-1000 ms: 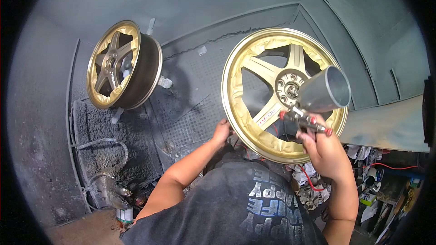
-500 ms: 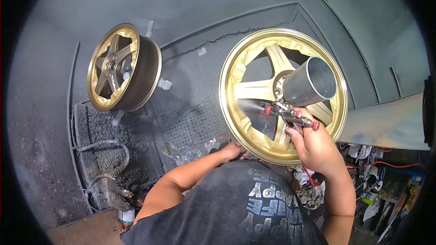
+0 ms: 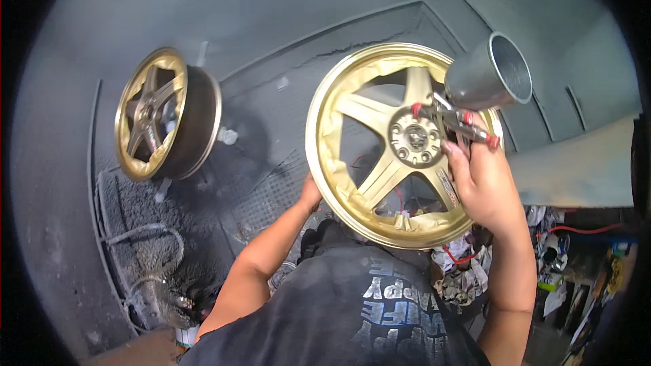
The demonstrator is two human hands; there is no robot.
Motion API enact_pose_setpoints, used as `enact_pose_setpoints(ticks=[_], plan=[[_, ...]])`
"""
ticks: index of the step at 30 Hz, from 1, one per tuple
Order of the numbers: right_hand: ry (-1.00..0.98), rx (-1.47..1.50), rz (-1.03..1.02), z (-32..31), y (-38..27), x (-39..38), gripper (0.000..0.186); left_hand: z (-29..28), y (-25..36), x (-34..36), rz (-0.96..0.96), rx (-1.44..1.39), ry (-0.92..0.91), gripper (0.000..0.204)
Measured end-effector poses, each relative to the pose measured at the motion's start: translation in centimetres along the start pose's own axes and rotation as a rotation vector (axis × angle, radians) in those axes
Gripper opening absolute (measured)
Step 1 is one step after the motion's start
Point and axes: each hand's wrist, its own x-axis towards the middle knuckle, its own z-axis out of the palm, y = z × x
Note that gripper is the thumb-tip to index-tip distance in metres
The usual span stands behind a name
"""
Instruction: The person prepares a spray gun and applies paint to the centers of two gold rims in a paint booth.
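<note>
A gold five-spoke wheel point(image 3: 383, 175) stands in front of me, tilted, with pale masking material point(image 3: 330, 125) along the inside of its rim. My left hand point(image 3: 311, 194) is at the wheel's left edge; its fingers go behind the rim, partly hidden, and seem to grip it. In my right hand point(image 3: 483, 176) is a spray gun point(image 3: 447, 118) with red knobs and a large grey metal cup point(image 3: 475, 78). The gun is in front of the wheel's right side, near the hub, its nozzle end toward the left. A faint haze hangs over the upper spokes.
A second gold-faced wheel point(image 3: 150, 112) stands at the left, its dark barrel toward me. Below it are a rough grey mat point(image 3: 146, 207) and a hose point(image 3: 152, 229). Crumpled paper point(image 3: 468, 278), a red hose point(image 3: 586, 228) and cluttered shelves point(image 3: 583, 264) lie at the lower right.
The gold wheel has turned clockwise, and my left hand has moved up along its left edge. My right hand has carried the spray gun up and right, uncovering the hub.
</note>
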Motion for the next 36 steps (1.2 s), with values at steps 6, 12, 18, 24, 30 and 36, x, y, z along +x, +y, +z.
enact_pose_setpoints(ticks=[6,12,18,24,30,36], plan=[[0.227,-0.353,0.03,-4.6,6.0,-0.5,0.016,4.4,-2.6,-10.4,-0.156,-0.062,-0.005,0.045],[0.172,-0.554,0.284,-9.9,12.4,-7.0,0.022,4.4,0.2,-11.1,-0.465,0.492,-0.47,0.034],[0.109,-0.474,0.518,-11.6,11.3,-13.0,0.025,-4.1,0.8,2.2,-0.257,-0.063,-0.028,0.042],[0.003,-0.456,0.673,-12.1,9.8,-18.3,0.027,2.5,0.5,-4.8,-0.19,0.05,-0.028,0.048],[0.065,-0.375,0.471,-11.8,7.8,-20.5,0.023,7.8,-5.7,-13.2,-0.486,-0.077,-0.34,0.03],[-0.036,-0.295,0.459,-11.3,6.2,-22.1,0.03,3.0,-3.1,-6.7,-0.4,0.119,-0.34,0.047]])
